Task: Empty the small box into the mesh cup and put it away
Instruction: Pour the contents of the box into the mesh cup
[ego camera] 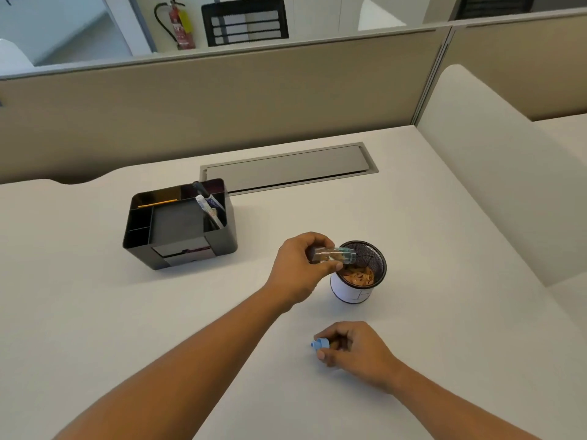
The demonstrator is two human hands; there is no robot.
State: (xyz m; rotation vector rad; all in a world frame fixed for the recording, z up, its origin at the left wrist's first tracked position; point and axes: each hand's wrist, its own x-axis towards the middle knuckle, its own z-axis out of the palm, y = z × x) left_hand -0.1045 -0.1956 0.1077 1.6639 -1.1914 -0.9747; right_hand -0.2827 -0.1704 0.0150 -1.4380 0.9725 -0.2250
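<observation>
Left hand [298, 268] clamped on the small box [332, 255], tipped on its side over the mesh cup [359, 274], mouth at the cup's 10 o'clock rim; right hand [352, 347] closed on a blue cap [319, 344] at the cup's 6 o'clock. Risk: mouth near the rim, so pieces could spill onto the table [127, 312]. Plain white table, black organizer [179, 223] at 10 o'clock, beige office partitions behind.

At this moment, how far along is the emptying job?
Done: lid off, the blue cap sits in the right hand. In hand: the left hand tips the small clear box over the mesh cup, which already holds brownish pieces. Left: finish emptying, then put the box away, perhaps in the black organizer.
</observation>
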